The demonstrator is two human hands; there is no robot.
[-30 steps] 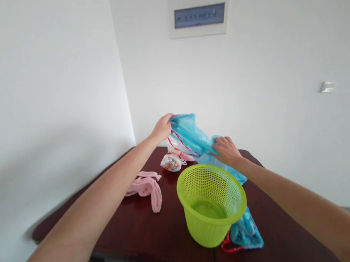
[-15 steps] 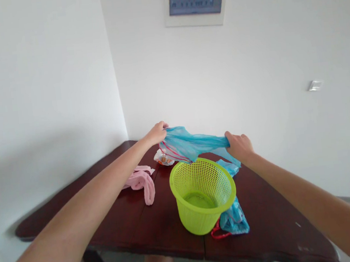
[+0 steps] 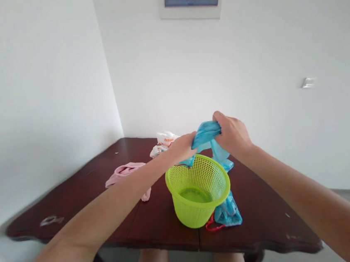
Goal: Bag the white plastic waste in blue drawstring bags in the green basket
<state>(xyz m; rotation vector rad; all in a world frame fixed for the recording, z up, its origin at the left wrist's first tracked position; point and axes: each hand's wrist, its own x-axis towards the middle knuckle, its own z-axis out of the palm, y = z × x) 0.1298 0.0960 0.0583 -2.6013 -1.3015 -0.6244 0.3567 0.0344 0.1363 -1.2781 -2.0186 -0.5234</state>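
Observation:
A thin blue plastic bag (image 3: 205, 133) is bunched between my two hands above the far rim of a green mesh basket (image 3: 191, 212). My left hand (image 3: 183, 147) is closed around one part of it, and a loose blue end hangs below toward the basket rim. My right hand (image 3: 232, 132) grips the other part, slightly higher, with a loose piece hanging beneath. The basket stands upright, and its visible floor is bare green plastic. Against its right side lies a folded blue bag (image 3: 230, 212) with a red drawstring.
A pink cloth (image 3: 124, 170) lies left of the basket, partly behind my left forearm. White plastic bags with orange print (image 3: 165, 140) sit at the back of the dark wooden table (image 3: 159, 216). Another blue piece (image 3: 227, 165) rests behind the basket's right side. Walls border the table's left and back.
My hands have come closer together, the left moving right. The blue bag, stretched out before, is now gathered into a short bunch between them. The camera view has shifted slightly.

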